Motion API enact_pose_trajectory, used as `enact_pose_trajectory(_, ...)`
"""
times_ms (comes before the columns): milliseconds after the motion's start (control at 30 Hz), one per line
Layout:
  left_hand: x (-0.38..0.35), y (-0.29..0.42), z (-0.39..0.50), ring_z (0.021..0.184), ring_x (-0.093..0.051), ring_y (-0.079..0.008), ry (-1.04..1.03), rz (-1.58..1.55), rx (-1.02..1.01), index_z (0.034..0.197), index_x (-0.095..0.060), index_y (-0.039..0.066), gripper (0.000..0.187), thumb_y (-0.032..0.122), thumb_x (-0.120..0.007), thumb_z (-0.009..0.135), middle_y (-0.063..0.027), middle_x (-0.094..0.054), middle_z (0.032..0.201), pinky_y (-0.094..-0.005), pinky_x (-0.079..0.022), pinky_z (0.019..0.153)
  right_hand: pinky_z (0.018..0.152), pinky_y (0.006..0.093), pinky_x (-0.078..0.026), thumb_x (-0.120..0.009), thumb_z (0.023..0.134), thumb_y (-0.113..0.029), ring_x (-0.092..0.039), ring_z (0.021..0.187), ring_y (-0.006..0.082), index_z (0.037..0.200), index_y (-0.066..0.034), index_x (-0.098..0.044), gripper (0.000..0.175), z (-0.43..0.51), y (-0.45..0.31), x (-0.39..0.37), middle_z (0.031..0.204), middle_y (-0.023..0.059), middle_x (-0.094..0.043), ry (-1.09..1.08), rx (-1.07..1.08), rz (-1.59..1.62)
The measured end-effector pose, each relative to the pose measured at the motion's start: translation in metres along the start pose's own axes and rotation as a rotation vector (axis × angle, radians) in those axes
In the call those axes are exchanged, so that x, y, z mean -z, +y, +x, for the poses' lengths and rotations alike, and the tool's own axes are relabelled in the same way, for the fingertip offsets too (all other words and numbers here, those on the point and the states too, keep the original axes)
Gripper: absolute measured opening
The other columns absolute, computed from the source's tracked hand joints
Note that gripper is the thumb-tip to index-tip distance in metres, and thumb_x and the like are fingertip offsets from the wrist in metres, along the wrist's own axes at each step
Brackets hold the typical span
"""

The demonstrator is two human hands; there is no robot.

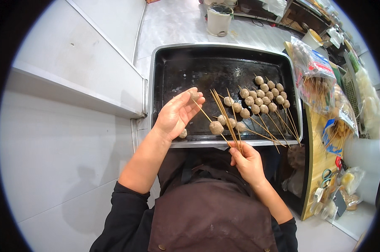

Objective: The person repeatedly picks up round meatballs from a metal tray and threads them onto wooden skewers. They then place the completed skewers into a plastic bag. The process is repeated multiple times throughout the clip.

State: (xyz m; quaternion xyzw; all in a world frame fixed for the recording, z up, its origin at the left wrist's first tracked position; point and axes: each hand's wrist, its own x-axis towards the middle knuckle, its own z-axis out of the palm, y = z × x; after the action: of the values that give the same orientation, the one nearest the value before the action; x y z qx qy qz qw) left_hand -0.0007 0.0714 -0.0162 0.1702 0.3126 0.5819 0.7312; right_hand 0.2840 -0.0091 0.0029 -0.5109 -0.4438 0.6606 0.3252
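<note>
My left hand (180, 113) holds a meatball (194, 94) between thumb and fingers at the tip of a bamboo skewer (203, 111). Lower on that skewer is another meatball (216, 127). The skewer's other end is in my right hand (245, 160), which also grips several bare bamboo skewers (223, 110). Both hands are at the near side of a black metal tray (190, 71). On the tray's right half lie several skewers threaded with meatballs (258, 101); their bare ends reach over the near rim. A loose meatball (183, 133) lies by my left forearm, partly hidden.
At the right, a wooden board (317, 138) bears plastic bags of skewered food (317, 82), scissors (326, 178), tape rolls and a dark flat device (339, 201). A white wall panel (73, 126) stands at the left. A white bin (219, 20) is on the floor beyond the tray.
</note>
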Motion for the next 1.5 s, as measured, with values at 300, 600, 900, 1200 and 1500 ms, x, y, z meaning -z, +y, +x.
enact_pose_trajectory(300,-0.003,-0.002,-0.009,0.122,-0.068,-0.0261,0.009,0.089,-0.059,0.142,-0.056,-0.003,0.042,0.025,-0.057,0.111,-0.015,-0.068,0.132,-0.0388,-0.055,0.108,0.062,0.0221,-0.049,-0.067,0.104,-0.01,-0.059,0.067,0.0058,0.125,0.0005,-0.07,0.024,-0.002,-0.002,-0.003,0.082,-0.0017,-0.065,-0.004,-0.019,-0.008)
enact_pose_trajectory(600,-0.006,-0.01,-0.021,0.115,-0.066,-0.0156,0.03,0.902,-0.138,0.141,-0.063,0.007,0.041,0.03,-0.065,0.107,-0.006,-0.069,0.126,-0.0315,-0.053,0.1,0.05,0.0185,-0.038,-0.065,0.106,-0.016,-0.057,0.065,0.0031,0.127,-0.0027,-0.068,0.024,0.008,0.001,0.002,0.084,-0.0022,-0.064,-0.001,0.006,0.006)
enact_pose_trajectory(900,0.035,0.045,-0.02,0.1,-0.067,-0.0292,-0.228,2.726,-0.07,0.099,-0.072,0.008,0.017,0.018,-0.074,0.086,-0.0075,-0.072,0.104,-0.0421,-0.056,0.084,0.047,0.0173,-0.036,-0.065,0.107,-0.017,-0.055,0.061,0.0021,0.126,-0.004,-0.069,0.024,0.006,0.009,0.008,0.084,-0.0028,-0.065,-0.012,-0.02,0.016)
enact_pose_trajectory(1200,0.012,0.059,0.005,0.112,-0.071,-0.0318,0.093,1.957,-0.028,0.124,-0.068,-0.001,0.043,0.027,-0.077,0.092,-0.016,-0.07,0.123,-0.0393,-0.058,0.097,0.06,0.0208,-0.046,-0.067,0.105,-0.014,-0.057,0.067,0.0047,0.126,-0.0004,-0.069,0.025,-0.004,0.0,0.014,0.082,-0.003,-0.064,0.015,-0.037,0.046)
enact_pose_trajectory(1500,0.001,-0.003,0.007,0.121,-0.069,-0.026,0.048,-0.085,-0.009,0.126,-0.065,0.001,0.025,0.02,-0.058,0.11,-0.013,-0.07,0.125,-0.036,-0.059,0.105,0.062,0.0215,-0.047,-0.066,0.104,-0.009,-0.057,0.067,0.0049,0.124,0.0009,-0.07,0.023,0.0,-0.001,-0.001,0.083,-0.0023,-0.065,0.046,0.024,-0.024)
